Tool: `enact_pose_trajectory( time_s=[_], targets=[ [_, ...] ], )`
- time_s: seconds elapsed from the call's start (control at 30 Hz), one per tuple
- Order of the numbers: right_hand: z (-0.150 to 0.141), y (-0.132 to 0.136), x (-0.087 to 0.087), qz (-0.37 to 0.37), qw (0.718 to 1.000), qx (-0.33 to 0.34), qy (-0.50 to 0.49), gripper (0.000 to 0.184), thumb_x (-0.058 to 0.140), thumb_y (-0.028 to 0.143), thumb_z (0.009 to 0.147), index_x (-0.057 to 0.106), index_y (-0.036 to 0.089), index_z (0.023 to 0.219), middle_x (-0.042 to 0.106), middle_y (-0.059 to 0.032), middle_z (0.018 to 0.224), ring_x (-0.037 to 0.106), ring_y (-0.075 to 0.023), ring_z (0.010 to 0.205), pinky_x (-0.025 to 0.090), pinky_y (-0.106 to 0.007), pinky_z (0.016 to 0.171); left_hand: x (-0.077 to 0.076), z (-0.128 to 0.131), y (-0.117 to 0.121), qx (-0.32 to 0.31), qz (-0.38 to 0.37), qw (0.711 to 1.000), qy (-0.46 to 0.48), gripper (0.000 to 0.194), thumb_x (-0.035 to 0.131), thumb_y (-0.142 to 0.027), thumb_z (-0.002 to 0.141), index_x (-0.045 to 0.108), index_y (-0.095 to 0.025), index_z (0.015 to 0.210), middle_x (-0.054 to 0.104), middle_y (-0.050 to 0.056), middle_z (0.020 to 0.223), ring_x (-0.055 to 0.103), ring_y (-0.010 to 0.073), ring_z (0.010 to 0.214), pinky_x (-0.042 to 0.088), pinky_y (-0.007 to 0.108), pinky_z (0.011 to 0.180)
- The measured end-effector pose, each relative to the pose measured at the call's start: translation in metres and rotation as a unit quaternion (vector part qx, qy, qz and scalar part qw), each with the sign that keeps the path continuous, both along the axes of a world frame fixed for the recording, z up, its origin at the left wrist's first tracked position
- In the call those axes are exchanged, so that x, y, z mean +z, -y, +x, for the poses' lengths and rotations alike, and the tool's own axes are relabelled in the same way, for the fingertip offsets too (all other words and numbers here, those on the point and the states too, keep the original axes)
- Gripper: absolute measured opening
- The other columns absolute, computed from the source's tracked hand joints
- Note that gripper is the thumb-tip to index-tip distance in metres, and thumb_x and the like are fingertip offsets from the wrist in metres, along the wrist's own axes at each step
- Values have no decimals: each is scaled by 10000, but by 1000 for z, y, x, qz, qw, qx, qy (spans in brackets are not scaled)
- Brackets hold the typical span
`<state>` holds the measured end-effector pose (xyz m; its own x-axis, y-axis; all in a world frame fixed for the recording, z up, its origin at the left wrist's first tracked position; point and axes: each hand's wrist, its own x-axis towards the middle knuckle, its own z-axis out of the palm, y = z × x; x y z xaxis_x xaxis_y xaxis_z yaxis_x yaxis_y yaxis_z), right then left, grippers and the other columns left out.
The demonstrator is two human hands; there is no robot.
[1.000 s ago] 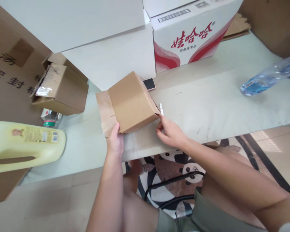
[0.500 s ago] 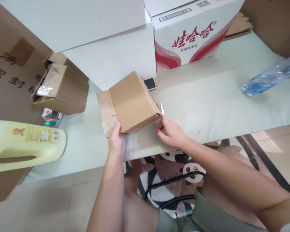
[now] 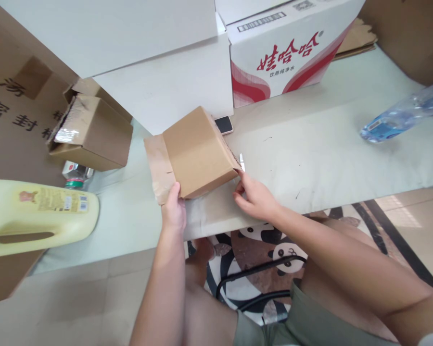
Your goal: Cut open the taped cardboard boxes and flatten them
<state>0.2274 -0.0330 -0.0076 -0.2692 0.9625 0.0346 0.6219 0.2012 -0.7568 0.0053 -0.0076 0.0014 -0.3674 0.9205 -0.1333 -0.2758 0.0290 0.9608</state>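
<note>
A small brown cardboard box (image 3: 198, 149) lies tilted on the pale-green covered table in front of me. An end flap (image 3: 159, 166) with clear tape on it folds out to the left. My left hand (image 3: 173, 209) is closed on the near left corner, its thumb on top by the flap and its other fingers hidden beneath. At the right near corner, my right hand (image 3: 254, 194) has curled fingers, with the index fingertip at the box's edge. Just beyond that fingertip is a slim white object (image 3: 241, 161), partly covered and too small to name.
White cartons (image 3: 166, 81) and a red-and-white water carton (image 3: 277, 62) stand behind. A dark-faced small device (image 3: 224, 125) lies by them. On the left are another cardboard box (image 3: 101, 129), a clear bottle (image 3: 74, 175) and a yellow jug (image 3: 57, 211); a plastic bottle (image 3: 389, 122) lies right.
</note>
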Motion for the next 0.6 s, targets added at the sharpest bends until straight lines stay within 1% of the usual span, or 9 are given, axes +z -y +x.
enact_pose_trajectory(
  time_s=[0.1, 0.23, 0.33, 0.47, 0.6],
  targets=[
    [0, 0, -1, 7, 1000, -1, -2, 588, 432, 264, 866, 354, 119, 1430, 718, -104, 879, 632, -265, 794, 465, -389, 689, 0, 0, 0, 6, -3, 1000, 5, 367, 766, -379, 725, 731, -197, 1042, 682, 104, 1335, 469, 319, 1436, 390, 466, 1189],
    [0, 0, 0, -1, 1000, -1, 3, 588, 429, 267, 863, 355, 104, 1423, 720, -111, 886, 633, -266, 785, 464, -388, 676, 1, 1, -1, 10, -6, 1000, 9, 355, 770, -372, 715, 742, -210, 1030, 689, 81, 1332, 478, 308, 1429, 392, 452, 1188],
    [0, 0, 0, -3, 1000, -3, 5, 584, 428, 269, 861, 359, 96, 1414, 721, -116, 891, 637, -271, 797, 468, -394, 689, 0, 1, 0, 8, -8, 1000, 11, 353, 772, -379, 710, 742, -193, 1008, 683, 95, 1338, 480, 321, 1425, 393, 457, 1185],
    [0, 0, 0, 0, 1000, 0, 7, 586, 430, 269, 870, 349, 107, 1427, 725, -110, 900, 641, -271, 812, 469, -388, 689, -2, 0, -1, 4, -4, 1000, 1, 353, 755, -380, 731, 728, -194, 1030, 684, 102, 1328, 482, 310, 1423, 385, 456, 1190],
    [0, 0, -1, 5, 1000, 1, 11, 596, 430, 264, 869, 343, 101, 1436, 725, -111, 898, 641, -271, 812, 470, -388, 689, -4, -2, -1, -3, 3, 1000, -8, 362, 753, -390, 738, 719, -191, 1038, 684, 121, 1314, 472, 316, 1434, 381, 475, 1194]
  ],
)
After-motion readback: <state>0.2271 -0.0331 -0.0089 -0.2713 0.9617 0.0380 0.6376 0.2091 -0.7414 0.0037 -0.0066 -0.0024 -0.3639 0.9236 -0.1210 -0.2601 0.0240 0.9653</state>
